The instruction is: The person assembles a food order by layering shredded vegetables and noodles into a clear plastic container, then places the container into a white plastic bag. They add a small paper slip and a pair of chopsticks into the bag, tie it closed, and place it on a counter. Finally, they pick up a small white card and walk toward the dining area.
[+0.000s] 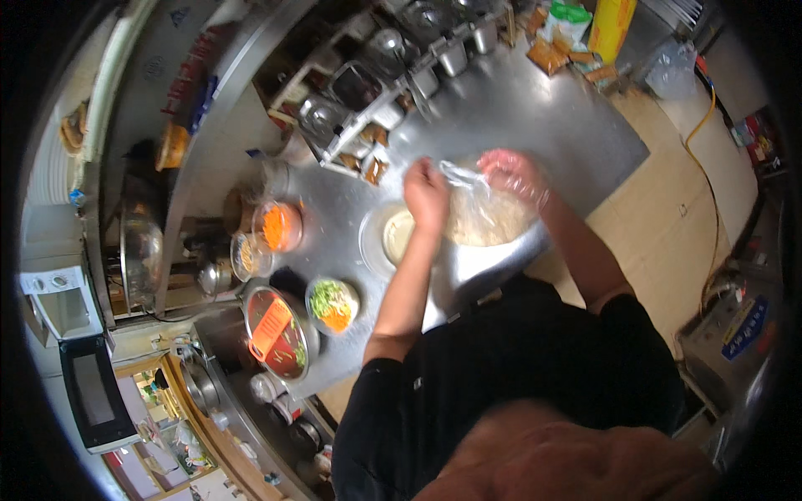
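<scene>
My left hand is closed, fingers pinched on the edge of a clear plastic bag or film. My right hand is curled at the other side of that plastic and seems to wear a thin clear plastic glove. Under and between both hands lies a pale, rounded mass covered by the clear plastic; what it is I cannot make out. Beside my left forearm stands a bowl with something cream-coloured in it.
On the steel table stand a tub of shredded orange vegetable, a tub of green, white and orange shreds, and a metal bowl with an orange scraper-like tool. Several metal containers line the back. Packets lie far right.
</scene>
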A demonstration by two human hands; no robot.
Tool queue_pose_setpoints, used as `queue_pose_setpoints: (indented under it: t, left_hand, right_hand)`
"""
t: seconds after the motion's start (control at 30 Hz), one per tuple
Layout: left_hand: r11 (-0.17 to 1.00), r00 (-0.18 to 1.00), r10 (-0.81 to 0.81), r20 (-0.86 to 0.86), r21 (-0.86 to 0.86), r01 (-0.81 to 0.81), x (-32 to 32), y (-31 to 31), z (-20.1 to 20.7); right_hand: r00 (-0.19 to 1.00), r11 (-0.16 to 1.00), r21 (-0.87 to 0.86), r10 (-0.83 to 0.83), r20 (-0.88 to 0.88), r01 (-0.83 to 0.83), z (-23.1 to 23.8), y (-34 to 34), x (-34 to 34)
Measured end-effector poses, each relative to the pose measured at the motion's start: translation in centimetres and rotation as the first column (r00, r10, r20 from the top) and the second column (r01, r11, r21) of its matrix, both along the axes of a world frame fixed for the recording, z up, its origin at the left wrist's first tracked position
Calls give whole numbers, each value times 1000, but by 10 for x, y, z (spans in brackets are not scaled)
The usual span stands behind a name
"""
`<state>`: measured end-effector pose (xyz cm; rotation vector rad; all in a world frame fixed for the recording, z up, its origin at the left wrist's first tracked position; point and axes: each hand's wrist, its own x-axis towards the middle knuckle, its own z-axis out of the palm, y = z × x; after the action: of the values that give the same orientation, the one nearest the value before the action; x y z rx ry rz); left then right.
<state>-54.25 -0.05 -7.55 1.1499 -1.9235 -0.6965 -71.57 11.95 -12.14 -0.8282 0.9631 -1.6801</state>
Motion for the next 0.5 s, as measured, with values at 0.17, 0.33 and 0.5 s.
queue_pose_setpoints:
  t: [0.17,0.33,0.5]
  left_hand:
    - [559,637,382,-670,716,418,37,-46,4]
    - [821,936,-132,-326,493,287,25,-3,-12]
    - [833,798,-479,366,-96,544,11,23,-17]
  right_hand:
    - [705,866,-477,-430,-564,148,12,9,-47]
    - [703,973,82,-97,-704,216,16,5,-23]
    - [726,956,291,179,-664,30,7,10,-8]
